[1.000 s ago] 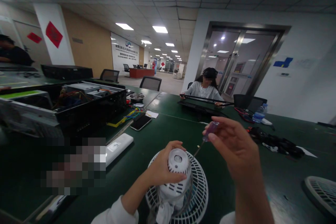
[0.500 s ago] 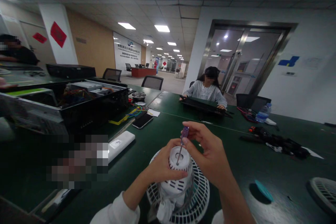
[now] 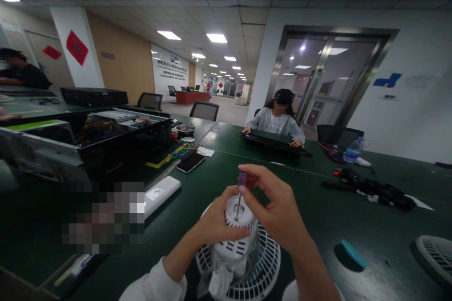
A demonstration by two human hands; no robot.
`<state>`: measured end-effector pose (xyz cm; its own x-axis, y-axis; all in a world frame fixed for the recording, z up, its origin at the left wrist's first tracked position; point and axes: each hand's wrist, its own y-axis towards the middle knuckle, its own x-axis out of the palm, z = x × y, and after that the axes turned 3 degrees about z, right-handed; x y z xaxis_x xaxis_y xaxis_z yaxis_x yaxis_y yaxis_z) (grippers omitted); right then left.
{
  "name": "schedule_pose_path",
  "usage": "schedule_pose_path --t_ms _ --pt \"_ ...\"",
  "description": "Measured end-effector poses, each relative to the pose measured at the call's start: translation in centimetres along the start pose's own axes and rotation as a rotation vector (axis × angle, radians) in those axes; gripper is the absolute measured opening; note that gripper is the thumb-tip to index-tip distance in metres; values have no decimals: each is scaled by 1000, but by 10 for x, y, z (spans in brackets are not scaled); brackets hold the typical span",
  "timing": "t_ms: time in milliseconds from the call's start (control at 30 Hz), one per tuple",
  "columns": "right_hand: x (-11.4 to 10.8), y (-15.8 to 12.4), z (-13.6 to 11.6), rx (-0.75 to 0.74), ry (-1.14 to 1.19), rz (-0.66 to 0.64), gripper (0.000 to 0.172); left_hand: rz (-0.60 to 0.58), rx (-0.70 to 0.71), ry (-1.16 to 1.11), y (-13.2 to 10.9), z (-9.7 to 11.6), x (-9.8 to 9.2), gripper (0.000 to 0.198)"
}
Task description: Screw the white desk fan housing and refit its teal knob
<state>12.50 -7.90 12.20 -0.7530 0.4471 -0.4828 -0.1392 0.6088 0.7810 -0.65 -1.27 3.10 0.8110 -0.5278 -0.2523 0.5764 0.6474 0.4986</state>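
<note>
A white electric fan [image 3: 231, 249] lies face down on the green table, its motor housing on top and its round grille [image 3: 271, 254] beneath. My left hand [image 3: 221, 221] is wrapped around the housing, thumb across the front. With fingertips and thumb, my right hand [image 3: 270, 202] pinches the purple handle of a screwdriver [image 3: 242, 178]. The thin shaft points down, and its tip meets a small hole or screw near the front of the housing's top; which of these, I cannot tell.
Left stands an opened computer case [image 3: 123, 150], with a phone [image 3: 190, 162] and a white power strip [image 3: 164, 193] nearer. Across the table [image 3: 226, 150], a person [image 3: 277, 117] holds a dark flat panel [image 3: 273, 143]. To the right are a teal disc [image 3: 353, 254] and another grille [image 3: 436, 256].
The screwdriver handle and my right hand have shifted slightly left, and the shaft stands more upright. My left hand keeps its hold on the fan. The person opposite has tilted the panel slightly.
</note>
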Motion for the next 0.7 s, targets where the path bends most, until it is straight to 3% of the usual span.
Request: schedule_pose_path --t_ms 300,500,700 --pt "-3 -1 -8 -48 -138 26 22 21 -29 47 -1 1 0 73" --pt "1 2 -11 -174 -219 69 14 30 -51 70 -1 1 0 70" --pt "-5 1 -14 -224 -169 92 19 0 -21 68 -1 -2 -1 73"
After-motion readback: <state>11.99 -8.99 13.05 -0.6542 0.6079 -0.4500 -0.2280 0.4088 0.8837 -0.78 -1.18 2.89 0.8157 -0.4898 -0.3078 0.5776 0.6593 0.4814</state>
